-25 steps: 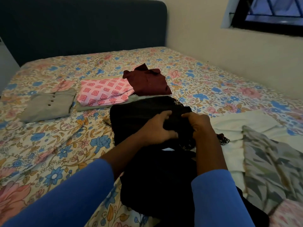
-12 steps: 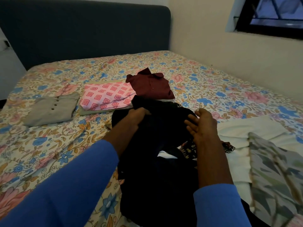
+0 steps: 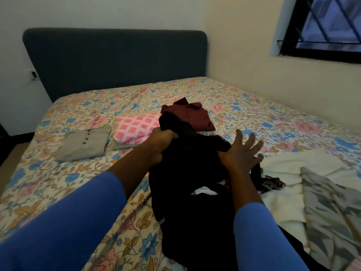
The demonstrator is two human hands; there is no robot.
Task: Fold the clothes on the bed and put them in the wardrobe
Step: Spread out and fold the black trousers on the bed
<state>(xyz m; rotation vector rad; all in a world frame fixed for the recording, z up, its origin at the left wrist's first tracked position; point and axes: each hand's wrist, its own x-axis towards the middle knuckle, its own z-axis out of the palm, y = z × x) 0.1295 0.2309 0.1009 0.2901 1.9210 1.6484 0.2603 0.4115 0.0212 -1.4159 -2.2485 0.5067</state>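
Since the earlier frames, the left hand (image 3: 162,140) is carrying a bunched part of the black garment (image 3: 191,202) higher and further toward the headboard (image 3: 117,59), and the right hand (image 3: 240,153) is spreading its fingers wider.

Hands: the left hand is gripping that fold of black cloth in a closed fist. The right hand is lying open and splayed on the garment's right edge, holding nothing; its fingertips are blurred.

Location: the garment is lying on the bed (image 3: 58,182) at the end far from the headboard, directly under both forearms, rumpled and not yet squared.

Work done, as judged: three pieces are sitting folded in a row between the garment and the headboard, namely a grey top (image 3: 84,143), a pink piece (image 3: 136,128) resting on something pale, and a maroon shirt (image 3: 191,114). The raised black fold is overlapping the view of the pink piece and the shirt.

Work outstanding, as judged: the black garment is only beginning its fold. A white cloth (image 3: 293,167), a leaf-print cloth (image 3: 332,208) and a small dark patterned item (image 3: 271,184) are lying unfolded on the right, far from the headboard. No wardrobe is showing, so nothing appears stored yet; the task is looking under half complete.
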